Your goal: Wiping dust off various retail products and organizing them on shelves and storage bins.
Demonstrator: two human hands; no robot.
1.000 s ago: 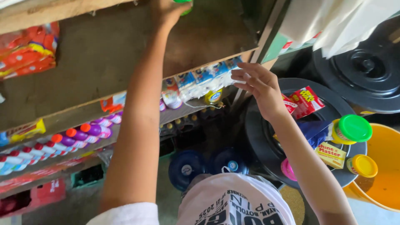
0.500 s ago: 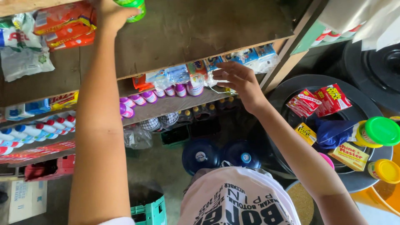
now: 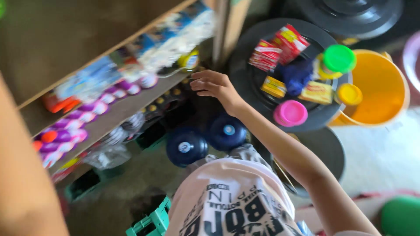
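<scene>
The small sachet packets (image 3: 175, 41) hang along the wooden shelf (image 3: 109, 116) edge, just beyond your right hand (image 3: 214, 85); they look light, soft and crinkly, so pinch one at its sealed top. That hand's fingers are loosely spread, holding nothing. Your left forearm (image 3: 22, 175) reaches up out of frame; its grip cannot be told.

The right hand (image 3: 214, 85) hovers open, fingers loosely curled, beside the edge of a wooden shelf (image 3: 131, 105) on the left, near a blurred yellow-labelled packet (image 3: 189, 60) hanging there. The left arm rises out of view at the left edge, its hand unseen
</scene>
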